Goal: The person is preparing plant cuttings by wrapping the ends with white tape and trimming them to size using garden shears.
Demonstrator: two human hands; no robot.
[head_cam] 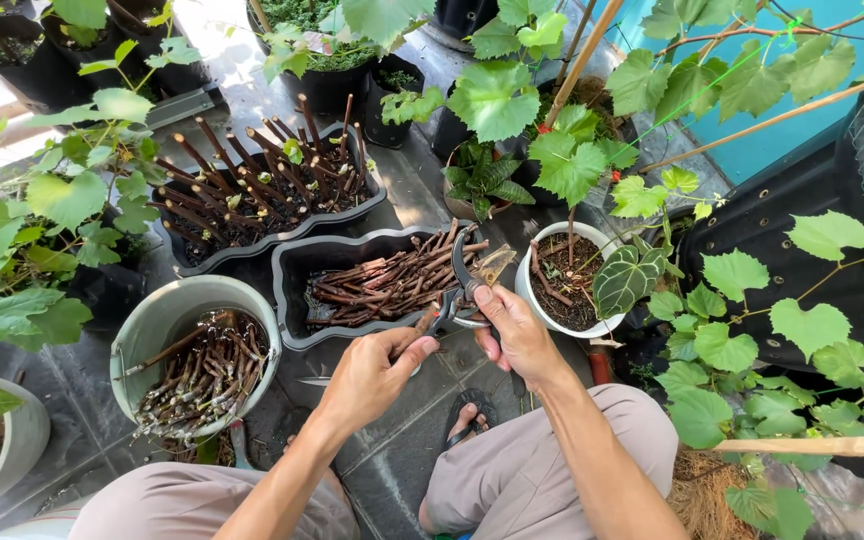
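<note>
At far left, a round grey plastic bucket (157, 325) full of rough brown cuttings, then a dark wavy-edged tray (292, 290) with more woody sticks lying flat inside. Near centre, left hand (377, 378) closed around one short brown cutting (422, 325), its tip touching the metal shears (462, 290) just above the tray's edge. Further right, right hand (514, 335) wrapped tight on the shear handles, curved blades pointing up, beside a smooth white pot (532, 300) of dark soil.
</note>
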